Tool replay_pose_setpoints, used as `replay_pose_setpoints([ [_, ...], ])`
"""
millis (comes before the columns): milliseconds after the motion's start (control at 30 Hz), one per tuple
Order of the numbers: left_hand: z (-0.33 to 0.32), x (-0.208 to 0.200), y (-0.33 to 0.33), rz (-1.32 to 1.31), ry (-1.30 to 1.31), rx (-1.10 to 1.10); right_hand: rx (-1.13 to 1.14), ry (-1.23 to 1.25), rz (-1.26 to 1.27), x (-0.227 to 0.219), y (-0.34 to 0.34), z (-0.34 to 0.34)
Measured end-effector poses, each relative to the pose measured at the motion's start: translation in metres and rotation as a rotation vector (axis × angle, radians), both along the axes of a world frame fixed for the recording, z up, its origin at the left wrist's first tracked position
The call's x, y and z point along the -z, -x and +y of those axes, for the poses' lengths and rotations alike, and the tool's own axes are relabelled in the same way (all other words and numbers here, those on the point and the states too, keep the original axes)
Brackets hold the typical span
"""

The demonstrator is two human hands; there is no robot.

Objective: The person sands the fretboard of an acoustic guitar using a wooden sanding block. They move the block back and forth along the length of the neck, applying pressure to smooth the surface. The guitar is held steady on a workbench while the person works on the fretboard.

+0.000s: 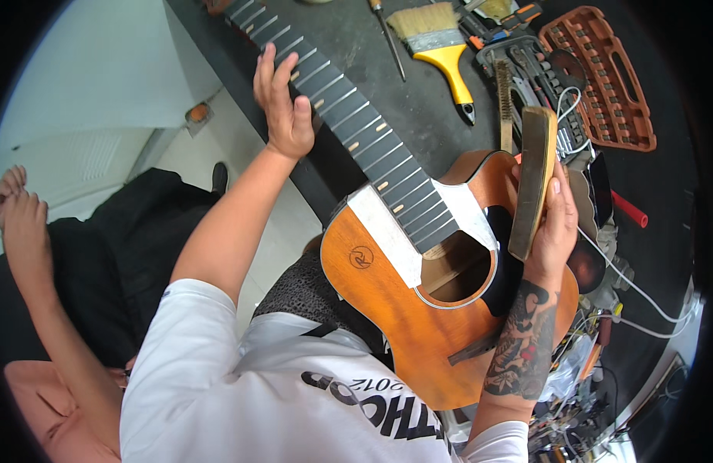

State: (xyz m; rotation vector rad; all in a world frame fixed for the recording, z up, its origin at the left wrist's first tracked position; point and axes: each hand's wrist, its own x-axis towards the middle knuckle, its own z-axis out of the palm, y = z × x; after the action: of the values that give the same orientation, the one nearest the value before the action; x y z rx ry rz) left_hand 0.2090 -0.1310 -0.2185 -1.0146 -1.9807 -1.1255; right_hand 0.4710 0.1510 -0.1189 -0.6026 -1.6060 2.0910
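An acoustic guitar without strings lies across my lap and the workbench, its neck pointing to the upper left. White protective sheets cover the top on both sides of the fretboard end, beside the sound hole. Along the dark fretboard run bare metal frets. My left hand is at the near edge of the neck, fingers stretched out and holding nothing; whether it touches the neck I cannot tell. My right hand grips a long, slightly curved wooden block, raised on end above the guitar body.
On the dark bench lie a wide yellow-handled brush, a thin pointed tool, a wire brush and an orange socket case. Cables and clutter fill the right side. At left sits another person, hands together.
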Motion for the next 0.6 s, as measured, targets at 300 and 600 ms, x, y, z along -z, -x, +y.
replay_pose_setpoints([
  [300,0.048,-0.108,-0.061,-0.016,0.908,0.575,0.156,0.070,-0.022,0.027,0.001,0.019],
  [600,0.041,-0.114,-0.107,0.041,0.947,0.610,0.154,0.068,-0.017,0.025,0.014,0.019],
])
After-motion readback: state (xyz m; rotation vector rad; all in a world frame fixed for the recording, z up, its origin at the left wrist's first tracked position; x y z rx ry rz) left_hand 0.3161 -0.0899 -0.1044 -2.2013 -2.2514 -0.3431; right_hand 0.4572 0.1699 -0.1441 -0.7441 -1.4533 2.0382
